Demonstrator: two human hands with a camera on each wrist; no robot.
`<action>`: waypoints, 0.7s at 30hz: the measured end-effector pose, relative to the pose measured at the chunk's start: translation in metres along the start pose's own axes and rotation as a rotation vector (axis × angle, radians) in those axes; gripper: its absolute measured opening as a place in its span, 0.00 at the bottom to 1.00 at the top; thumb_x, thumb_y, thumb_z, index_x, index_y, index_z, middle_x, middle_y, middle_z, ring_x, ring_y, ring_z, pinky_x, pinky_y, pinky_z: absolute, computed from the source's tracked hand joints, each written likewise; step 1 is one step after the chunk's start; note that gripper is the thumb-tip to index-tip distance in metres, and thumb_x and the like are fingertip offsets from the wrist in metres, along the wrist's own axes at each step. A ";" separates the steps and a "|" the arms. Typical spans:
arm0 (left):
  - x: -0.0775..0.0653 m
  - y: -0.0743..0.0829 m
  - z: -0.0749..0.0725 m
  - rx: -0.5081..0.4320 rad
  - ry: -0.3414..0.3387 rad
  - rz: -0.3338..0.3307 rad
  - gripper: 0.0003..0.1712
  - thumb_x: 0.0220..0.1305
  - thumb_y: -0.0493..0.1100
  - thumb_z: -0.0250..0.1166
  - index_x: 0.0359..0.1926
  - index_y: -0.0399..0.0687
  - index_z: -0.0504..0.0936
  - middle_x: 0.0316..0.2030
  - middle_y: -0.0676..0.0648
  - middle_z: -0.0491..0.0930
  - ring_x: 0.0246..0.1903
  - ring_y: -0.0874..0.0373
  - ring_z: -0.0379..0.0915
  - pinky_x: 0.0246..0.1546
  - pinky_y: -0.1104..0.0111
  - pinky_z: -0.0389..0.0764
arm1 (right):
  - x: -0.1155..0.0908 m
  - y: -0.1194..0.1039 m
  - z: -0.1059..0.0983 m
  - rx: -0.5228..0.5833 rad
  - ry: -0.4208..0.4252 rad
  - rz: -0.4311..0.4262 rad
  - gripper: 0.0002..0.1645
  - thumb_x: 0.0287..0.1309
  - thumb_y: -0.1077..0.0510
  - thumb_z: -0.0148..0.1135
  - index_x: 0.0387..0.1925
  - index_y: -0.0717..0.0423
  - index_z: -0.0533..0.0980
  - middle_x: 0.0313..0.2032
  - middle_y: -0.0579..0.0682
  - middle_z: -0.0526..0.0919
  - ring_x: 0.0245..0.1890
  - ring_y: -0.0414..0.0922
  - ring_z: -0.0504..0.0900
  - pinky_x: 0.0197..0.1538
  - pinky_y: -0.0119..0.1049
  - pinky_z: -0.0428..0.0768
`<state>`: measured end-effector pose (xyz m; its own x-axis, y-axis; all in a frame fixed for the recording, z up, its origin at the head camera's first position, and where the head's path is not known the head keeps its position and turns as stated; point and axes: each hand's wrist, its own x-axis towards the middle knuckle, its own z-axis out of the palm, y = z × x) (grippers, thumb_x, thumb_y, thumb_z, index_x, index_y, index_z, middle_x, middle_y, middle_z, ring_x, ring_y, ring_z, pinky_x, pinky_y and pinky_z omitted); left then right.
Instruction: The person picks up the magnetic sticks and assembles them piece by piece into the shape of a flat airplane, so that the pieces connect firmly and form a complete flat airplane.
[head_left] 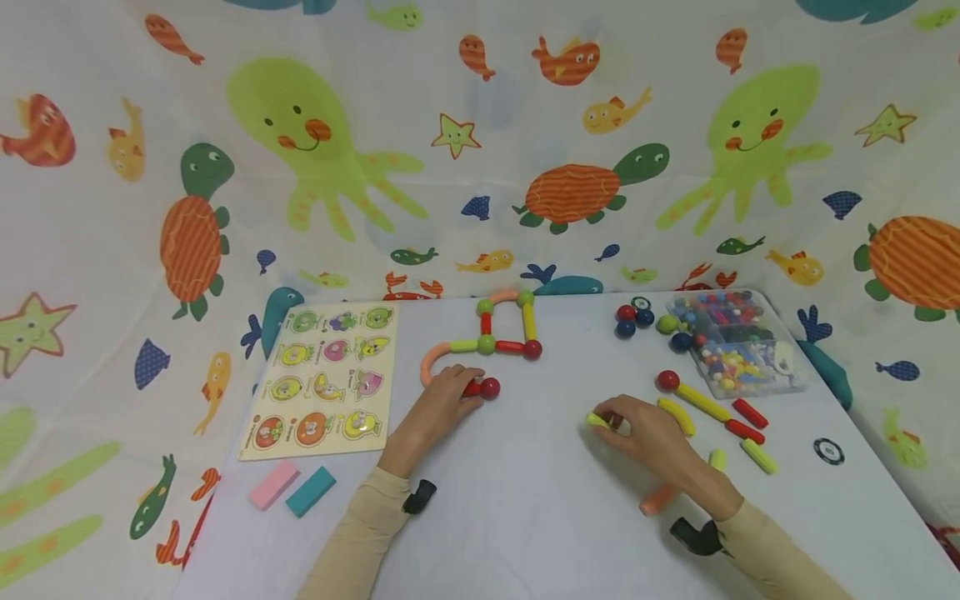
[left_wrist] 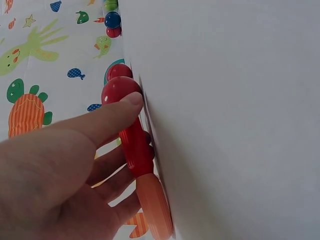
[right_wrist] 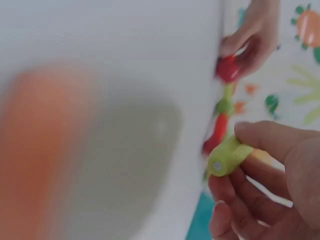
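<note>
My left hand (head_left: 448, 398) pinches a red rod (left_wrist: 136, 150) of a magnetic building set, its thumb by the red ball (head_left: 490, 388) at the rod's end. An orange curved rod (head_left: 429, 365) joins the red rod's other end and leads to a yellow-green rod (head_left: 463, 346). That meets a four-sided frame of rods and balls, with a green ball (head_left: 486, 343) at its near corner. Across the table, my right hand (head_left: 643, 435) holds a short yellow-green rod (right_wrist: 229, 157) between thumb and fingers, a small metal dot showing in its end.
Loose rods, including a red rod (head_left: 750, 413) and an orange rod (head_left: 659, 498), lie around the right forearm. Behind them stand a clear compartment box (head_left: 793, 385) of beads and several blue balls (head_left: 626, 328). A fruit picture board (head_left: 258, 446) and two blocks (head_left: 311, 492) lie left.
</note>
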<state>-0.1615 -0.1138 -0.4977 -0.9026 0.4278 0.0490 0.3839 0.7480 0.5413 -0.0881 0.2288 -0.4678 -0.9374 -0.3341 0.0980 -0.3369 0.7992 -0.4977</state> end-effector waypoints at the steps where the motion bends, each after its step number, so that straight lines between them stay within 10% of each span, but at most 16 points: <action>1: 0.000 0.000 0.000 0.000 0.006 0.004 0.28 0.64 0.43 0.72 0.64 0.48 0.78 0.52 0.46 0.81 0.51 0.55 0.75 0.56 0.60 0.80 | 0.008 -0.007 0.002 0.031 0.004 -0.015 0.13 0.57 0.53 0.75 0.45 0.47 0.84 0.36 0.38 0.84 0.35 0.38 0.80 0.37 0.30 0.77; 10: -0.002 0.000 0.000 -0.005 0.022 0.016 0.25 0.66 0.41 0.70 0.63 0.48 0.78 0.52 0.46 0.81 0.52 0.55 0.76 0.58 0.60 0.79 | 0.071 -0.067 0.040 0.308 -0.072 0.066 0.13 0.60 0.52 0.73 0.45 0.50 0.84 0.36 0.41 0.86 0.36 0.38 0.80 0.41 0.29 0.79; 21: -0.002 -0.002 0.000 0.011 0.041 0.045 0.23 0.66 0.41 0.70 0.61 0.47 0.80 0.46 0.47 0.81 0.45 0.56 0.75 0.53 0.61 0.80 | 0.094 -0.087 0.085 0.413 -0.141 0.321 0.13 0.59 0.50 0.73 0.37 0.56 0.84 0.25 0.46 0.83 0.23 0.41 0.79 0.30 0.32 0.78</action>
<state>-0.1599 -0.1160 -0.4991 -0.8914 0.4402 0.1077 0.4264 0.7343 0.5282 -0.1394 0.0859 -0.4886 -0.9572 -0.1914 -0.2171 0.0539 0.6190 -0.7836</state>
